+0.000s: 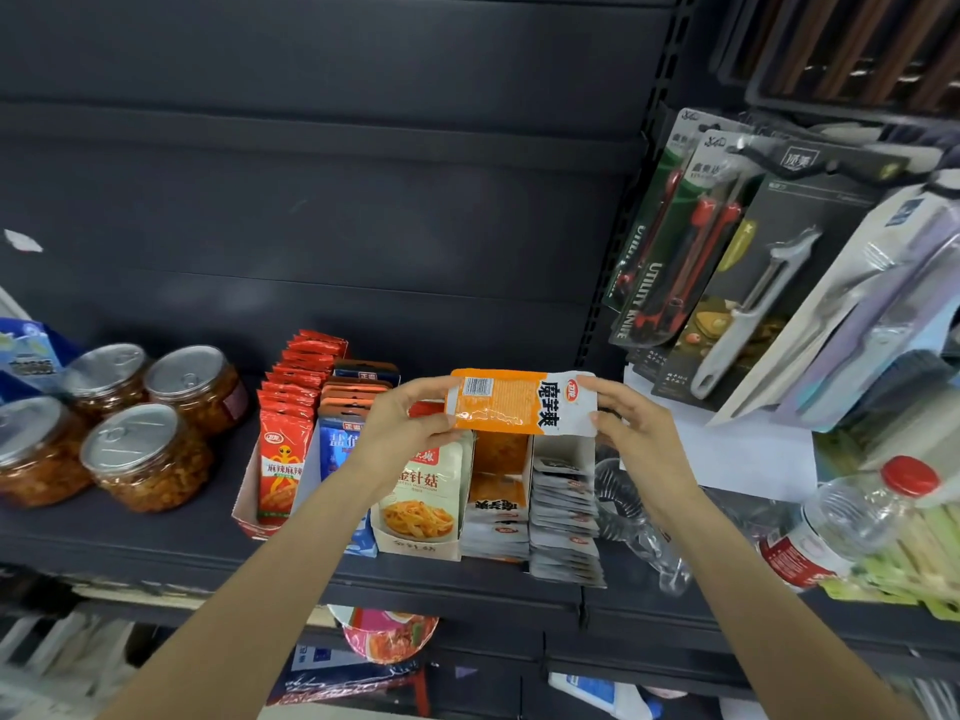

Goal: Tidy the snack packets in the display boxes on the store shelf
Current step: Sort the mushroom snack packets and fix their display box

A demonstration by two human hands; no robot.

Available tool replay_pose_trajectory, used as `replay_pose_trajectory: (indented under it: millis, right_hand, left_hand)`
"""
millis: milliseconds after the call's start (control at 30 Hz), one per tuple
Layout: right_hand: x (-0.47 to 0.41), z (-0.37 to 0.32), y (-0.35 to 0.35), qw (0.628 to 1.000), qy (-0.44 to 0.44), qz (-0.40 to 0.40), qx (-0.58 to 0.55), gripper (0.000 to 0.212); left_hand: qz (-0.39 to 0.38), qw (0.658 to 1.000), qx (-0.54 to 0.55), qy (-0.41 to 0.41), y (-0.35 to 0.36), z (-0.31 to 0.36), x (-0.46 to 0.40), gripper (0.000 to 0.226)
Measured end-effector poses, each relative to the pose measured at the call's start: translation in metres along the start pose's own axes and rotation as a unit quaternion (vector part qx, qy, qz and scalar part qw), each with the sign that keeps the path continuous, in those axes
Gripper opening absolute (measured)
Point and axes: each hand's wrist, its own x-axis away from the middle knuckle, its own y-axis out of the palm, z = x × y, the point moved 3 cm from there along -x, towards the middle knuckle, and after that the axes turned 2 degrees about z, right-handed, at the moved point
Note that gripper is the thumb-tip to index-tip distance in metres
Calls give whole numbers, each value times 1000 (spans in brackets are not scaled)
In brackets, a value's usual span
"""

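I hold an orange and white snack packet (519,402) sideways above the display boxes. My left hand (402,420) pinches its left end and my right hand (631,423) pinches its right end. Directly below stands a box of the same orange and white packets (496,504), with a row of grey-white packets (563,517) to its right. Left of them are a cream box with a noodle-like picture (423,498), blue packets (337,444) and a box of red packets (285,459). All sit on the dark shelf (171,543).
Several sealed jars of orange pickles (130,439) stand at the left of the shelf. At the right hang carded utility knives and a peeler (727,283). A clear bottle with a red cap (852,517) and empty plastic bottles (639,527) lie at the right.
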Motion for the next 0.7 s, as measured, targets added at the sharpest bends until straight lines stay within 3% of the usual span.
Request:
replay_pose_trajectory:
  millis: [167, 300, 433, 500, 600, 700]
  right_hand:
    - [-2, -20, -4, 995, -87, -11, 50, 40]
    - [-8, -23, -4, 972, -150, 43, 174, 19]
    - [-9, -27, 1, 947, -189, 57, 253, 7]
    - [-7, -28, 5, 934, -193, 66, 292, 7]
    - [-3, -29, 12, 924, -199, 71, 319, 10]
    - [2, -32, 17, 913, -208, 78, 343, 13]
  left_hand:
    - [-26, 998, 37, -41, 6, -1, -2, 33]
    - [-4, 991, -129, 22, 12, -1, -9, 26]
    - [52, 914, -378, 134, 5, -3, -15, 31]
    - [20, 871, -466, 154, -1, -9, -17, 37]
    - [-48, 829, -540, 140, -9, -14, -18, 49]
    - [-73, 815, -551, 166, -11, -9, -21, 51]
